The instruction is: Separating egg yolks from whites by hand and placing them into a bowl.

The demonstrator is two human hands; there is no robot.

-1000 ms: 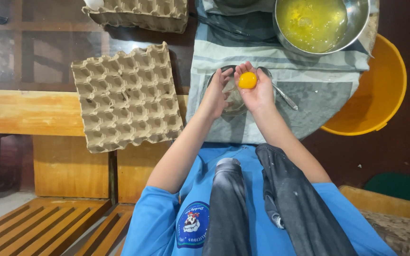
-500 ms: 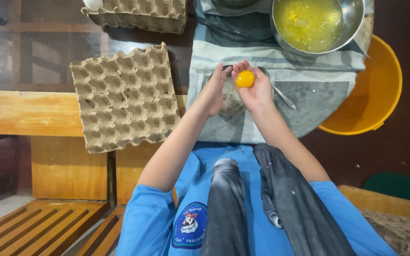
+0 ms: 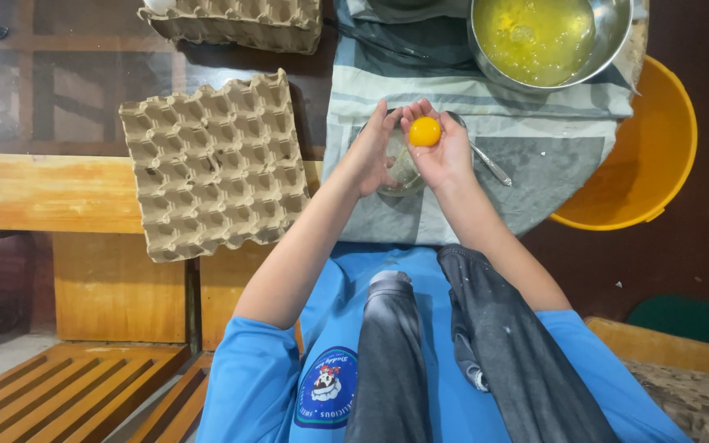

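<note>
Striped cloth [image 3: 535, 123] beneath hands: right hand [image 3: 441, 148] cupping egg yolk [image 3: 424, 131] (left hand [image 3: 375, 152] pressed alongside).

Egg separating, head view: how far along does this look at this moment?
Done: the steel bowl already holds yellow liquid egg, and the nearer egg tray shows only bare cups. In hand: the right hand cradles a whole yolk over a small glass bowl, the left hand alongside. Left: that yolk is not yet in the steel bowl; the far tray is mostly out of frame.
</note>
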